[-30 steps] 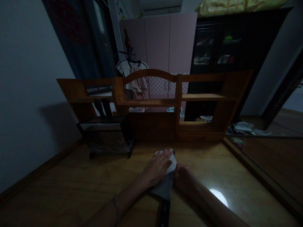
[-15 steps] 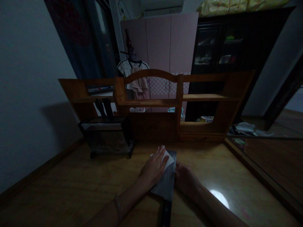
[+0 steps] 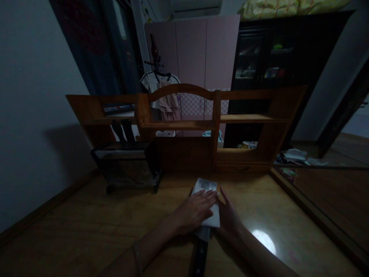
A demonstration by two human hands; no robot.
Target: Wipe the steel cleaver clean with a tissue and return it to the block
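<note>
A cleaver lies flat on the wooden desk (image 3: 86, 231), its grey blade (image 3: 205, 185) pointing away from me and its dark handle (image 3: 198, 256) towards me. A white cloth or tissue (image 3: 212, 219) covers the near part of the blade. My left hand (image 3: 193, 211) lies flat on that cloth with its fingers stretched out, pressing it down. Just right of the blade, my right hand (image 3: 230, 219) rests on the desk with its fingers extended along the blade's edge. The light is dim, so I cannot tell whether they touch the metal.
A dark knife rack (image 3: 127, 163) with two handles sticking up (image 3: 122, 130) stands at the back left. A wooden shelf unit (image 3: 213, 127) lines the desk's far edge. A raised wooden lip (image 3: 302, 200) bounds the desk on the right. A wall closes the left side.
The cloth under my left hand has slid down the blade towards the handle, baring the blade's far end. My right hand's fingers have stretched out beside the blade.
</note>
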